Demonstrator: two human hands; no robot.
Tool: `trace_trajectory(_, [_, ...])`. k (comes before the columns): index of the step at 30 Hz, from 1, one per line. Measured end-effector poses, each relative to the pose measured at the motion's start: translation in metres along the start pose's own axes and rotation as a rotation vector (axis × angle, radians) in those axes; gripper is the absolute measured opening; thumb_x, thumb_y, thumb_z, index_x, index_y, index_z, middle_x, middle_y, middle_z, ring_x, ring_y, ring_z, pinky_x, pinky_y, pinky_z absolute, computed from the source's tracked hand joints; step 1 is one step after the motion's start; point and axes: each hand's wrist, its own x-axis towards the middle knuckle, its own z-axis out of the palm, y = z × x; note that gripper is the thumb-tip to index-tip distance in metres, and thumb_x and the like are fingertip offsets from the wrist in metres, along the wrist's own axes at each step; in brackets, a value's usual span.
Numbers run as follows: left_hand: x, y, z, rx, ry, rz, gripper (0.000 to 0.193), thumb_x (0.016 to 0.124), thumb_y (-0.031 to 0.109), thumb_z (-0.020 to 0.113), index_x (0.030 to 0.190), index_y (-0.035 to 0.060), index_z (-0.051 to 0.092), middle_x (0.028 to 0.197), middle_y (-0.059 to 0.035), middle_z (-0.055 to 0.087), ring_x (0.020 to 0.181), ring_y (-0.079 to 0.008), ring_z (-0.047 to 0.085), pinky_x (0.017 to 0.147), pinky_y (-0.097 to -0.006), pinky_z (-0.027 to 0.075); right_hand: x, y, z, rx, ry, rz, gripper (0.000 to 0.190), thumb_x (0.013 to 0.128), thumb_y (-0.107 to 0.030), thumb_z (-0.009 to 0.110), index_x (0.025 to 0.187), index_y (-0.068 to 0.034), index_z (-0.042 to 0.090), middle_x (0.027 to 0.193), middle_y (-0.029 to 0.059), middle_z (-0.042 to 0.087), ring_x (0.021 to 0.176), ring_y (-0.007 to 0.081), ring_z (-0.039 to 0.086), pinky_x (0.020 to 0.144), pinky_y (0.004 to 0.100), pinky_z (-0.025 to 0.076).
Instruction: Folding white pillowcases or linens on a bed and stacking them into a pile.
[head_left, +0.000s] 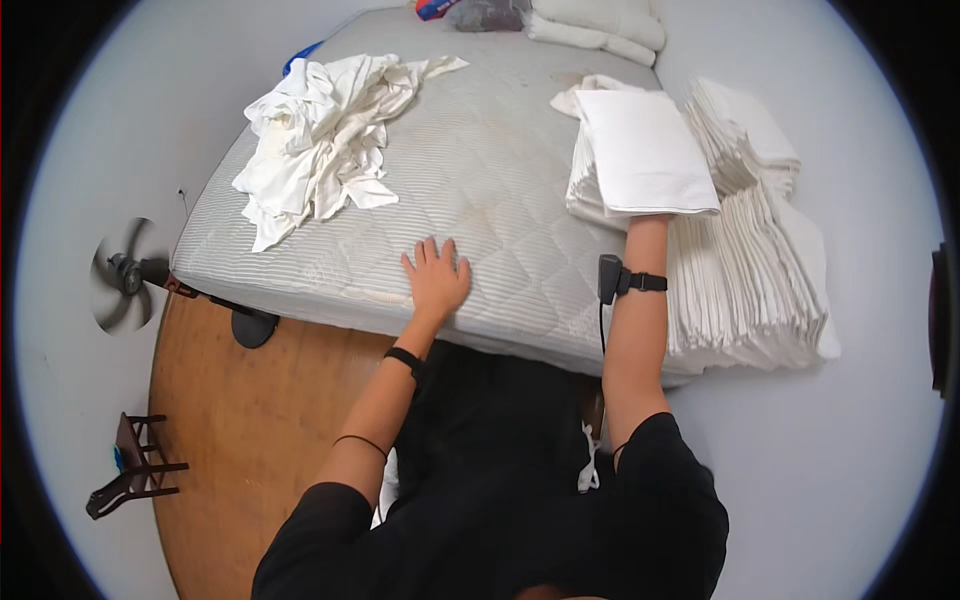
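Observation:
My left hand (437, 283) rests palm down on the grey quilted mattress (495, 247), near its front edge. Its fingers are spread and it holds nothing. At the right, a folded white cloth (649, 154) lies over my right hand and is held up by it above a stack of folded white cloths (583, 187). The cloth hides the fingers, and only the wrist (649, 223) shows below its near edge. On the left half of the mattress lies a loose heap of crumpled white cloths (315, 142).
Tall rows of folded white cloths (750, 277) line the right wall, with another stack (742, 135) behind. White bundles (596, 26) and a grey bag (487, 15) sit at the far end. A fan (127, 277) and a dark wooden chair (139, 465) stand at left.

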Motion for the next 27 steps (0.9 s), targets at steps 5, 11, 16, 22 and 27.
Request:
trace_trajectory(5, [0.000,-0.003,0.003,-0.004,0.025,-0.018,0.049,0.089,0.035,0.053,0.128,0.0056,0.055,0.137,-0.0251,0.045,0.132,-0.0417,0.034,0.109,-0.0667,0.017,0.063,-0.033,-0.021,-0.147,0.053,-0.133,0.051,0.094,-0.044,0.045,0.131,-0.011,0.054,0.131,0.0128,0.057,0.117,0.0276,0.055,0.097,0.0406,0.045])
trace_trajectory(11, [-0.003,-0.003,0.001,-0.004,-0.005,-0.032,0.050,0.088,0.033,0.052,0.128,0.0032,0.053,0.136,-0.0256,0.044,0.132,-0.0429,0.033,0.110,-0.0662,0.016,0.077,-0.039,0.003,-0.297,0.112,-0.239,0.049,0.093,-0.042,0.046,0.130,-0.012,0.055,0.130,0.0126,0.058,0.117,0.0277,0.055,0.097,0.0403,0.045])
trace_trajectory(16, [-0.001,-0.002,0.003,0.001,-0.011,-0.040,0.050,0.089,0.034,0.053,0.130,0.0054,0.053,0.138,-0.0260,0.043,0.135,-0.0422,0.031,0.111,-0.0648,0.015,0.091,-0.034,0.009,-0.407,0.174,-0.304,0.047,0.092,-0.041,0.048,0.129,-0.014,0.056,0.130,0.0124,0.058,0.117,0.0278,0.055,0.098,0.0400,0.045])
trace_trajectory(22, [0.001,-0.002,0.005,0.007,-0.001,-0.029,0.050,0.089,0.034,0.052,0.130,0.0055,0.053,0.138,-0.0262,0.043,0.135,-0.0424,0.031,0.110,-0.0653,0.015,0.090,-0.017,0.030,-0.545,0.245,-0.345,0.045,0.091,-0.040,0.049,0.128,-0.015,0.058,0.129,0.0122,0.059,0.118,0.0279,0.055,0.098,0.0397,0.044])
trace_trajectory(27, [0.000,-0.002,0.004,0.008,0.018,-0.020,0.049,0.087,0.034,0.053,0.127,0.0044,0.054,0.136,-0.0257,0.044,0.133,-0.0417,0.033,0.109,-0.0661,0.016,0.095,-0.009,0.034,-0.655,0.316,-0.381,0.043,0.090,-0.039,0.051,0.127,-0.017,0.059,0.129,0.0120,0.060,0.118,0.0280,0.055,0.098,0.0394,0.044])
